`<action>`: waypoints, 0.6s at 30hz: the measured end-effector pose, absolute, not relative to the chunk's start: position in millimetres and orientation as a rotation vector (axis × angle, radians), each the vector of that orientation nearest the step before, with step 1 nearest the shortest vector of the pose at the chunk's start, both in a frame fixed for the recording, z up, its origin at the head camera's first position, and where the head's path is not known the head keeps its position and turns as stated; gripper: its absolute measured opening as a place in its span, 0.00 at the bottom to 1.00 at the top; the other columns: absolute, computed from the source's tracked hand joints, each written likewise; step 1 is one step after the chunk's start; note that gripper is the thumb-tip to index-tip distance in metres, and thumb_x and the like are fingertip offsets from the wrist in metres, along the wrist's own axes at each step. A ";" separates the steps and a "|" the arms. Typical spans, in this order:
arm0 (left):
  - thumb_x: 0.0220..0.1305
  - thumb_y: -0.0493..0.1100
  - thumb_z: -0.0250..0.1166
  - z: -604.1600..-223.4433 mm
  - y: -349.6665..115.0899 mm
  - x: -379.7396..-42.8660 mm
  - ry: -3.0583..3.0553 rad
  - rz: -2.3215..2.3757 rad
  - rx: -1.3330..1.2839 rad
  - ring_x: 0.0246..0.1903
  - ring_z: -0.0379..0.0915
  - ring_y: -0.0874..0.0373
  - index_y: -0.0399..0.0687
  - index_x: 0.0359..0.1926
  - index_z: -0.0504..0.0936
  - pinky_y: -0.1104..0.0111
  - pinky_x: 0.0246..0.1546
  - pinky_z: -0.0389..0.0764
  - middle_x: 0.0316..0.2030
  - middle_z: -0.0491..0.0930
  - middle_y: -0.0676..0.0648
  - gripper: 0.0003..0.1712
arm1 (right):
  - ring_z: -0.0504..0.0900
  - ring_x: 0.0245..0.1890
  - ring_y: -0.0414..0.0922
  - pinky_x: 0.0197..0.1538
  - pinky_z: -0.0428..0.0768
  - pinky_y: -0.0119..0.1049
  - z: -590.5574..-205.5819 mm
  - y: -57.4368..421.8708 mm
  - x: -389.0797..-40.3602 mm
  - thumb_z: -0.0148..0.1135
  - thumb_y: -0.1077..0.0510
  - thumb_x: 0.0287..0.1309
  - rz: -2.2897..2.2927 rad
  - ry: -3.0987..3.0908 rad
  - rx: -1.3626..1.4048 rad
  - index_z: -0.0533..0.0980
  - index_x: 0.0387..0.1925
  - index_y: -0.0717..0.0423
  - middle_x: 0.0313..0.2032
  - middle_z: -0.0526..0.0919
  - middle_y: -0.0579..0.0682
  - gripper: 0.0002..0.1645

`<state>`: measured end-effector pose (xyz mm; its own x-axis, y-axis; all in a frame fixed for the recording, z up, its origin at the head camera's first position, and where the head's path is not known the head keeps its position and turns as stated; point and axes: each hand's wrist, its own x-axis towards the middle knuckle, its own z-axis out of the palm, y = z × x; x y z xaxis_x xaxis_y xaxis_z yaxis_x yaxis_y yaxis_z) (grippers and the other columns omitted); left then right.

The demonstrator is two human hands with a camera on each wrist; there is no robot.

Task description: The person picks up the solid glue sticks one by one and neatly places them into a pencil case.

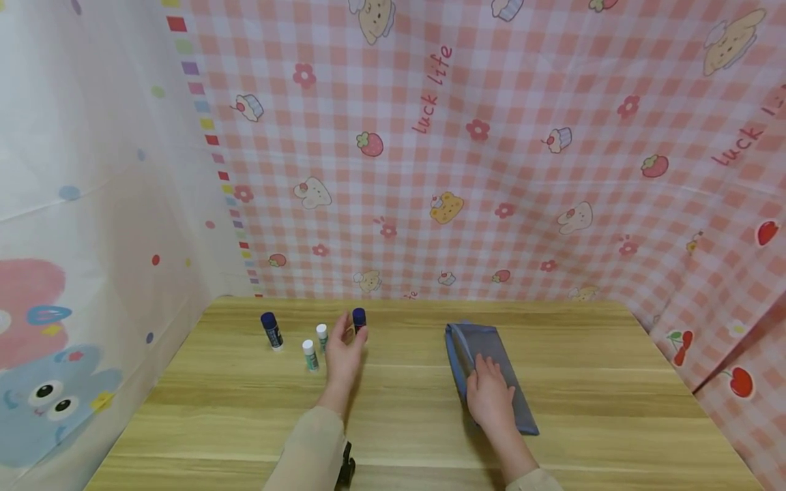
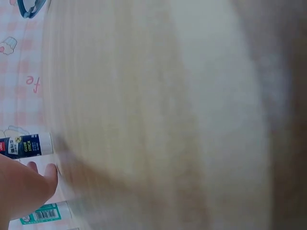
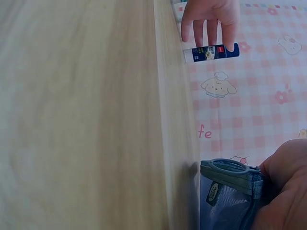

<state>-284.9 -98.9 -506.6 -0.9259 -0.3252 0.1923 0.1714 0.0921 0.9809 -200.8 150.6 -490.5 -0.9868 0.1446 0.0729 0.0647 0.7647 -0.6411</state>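
Note:
My left hand (image 1: 344,351) is beside a dark blue glue stick (image 1: 359,318) that stands upright near the back of the table. Its fingers are spread about the stick, with a thumb or finger close to the cap; whether they touch cannot be told. The stick's label reads "GLUE STICK" in the left wrist view. Next to that hand stand two small white-capped green glue sticks (image 1: 311,357). To the right, my right hand (image 1: 491,399) rests with fairly straight fingers on a grey-blue mesh zip pouch (image 1: 518,402). The pouch's mouth and zipper (image 3: 228,166) show in the right wrist view.
Another dark blue glue stick (image 1: 271,332) stands at the back left of the wooden table (image 1: 405,416). A pink checked curtain (image 1: 405,170) hangs behind the table's back edge, and a white printed cloth (image 1: 110,225) hangs at the left.

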 end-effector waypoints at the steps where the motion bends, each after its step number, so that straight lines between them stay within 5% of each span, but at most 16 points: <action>1: 0.64 0.31 0.66 -506.3 -99.0 -285.4 -2.013 -1.895 0.153 0.58 0.70 0.36 0.30 0.67 0.68 0.52 0.63 0.71 0.60 0.73 0.30 0.31 | 0.57 0.68 0.70 0.60 0.51 0.80 -490.3 150.4 -200.6 0.41 0.61 0.72 1.029 -2.838 -0.169 0.63 0.67 0.73 0.67 0.62 0.74 0.28; 18: 0.64 0.27 0.64 -499.4 -96.3 -291.0 -2.081 -1.803 0.173 0.53 0.75 0.38 0.30 0.57 0.77 0.54 0.56 0.78 0.51 0.79 0.31 0.20 | 0.58 0.68 0.71 0.60 0.50 0.81 -489.4 149.4 -199.8 0.41 0.62 0.72 1.043 -2.826 -0.148 0.64 0.66 0.74 0.66 0.62 0.75 0.27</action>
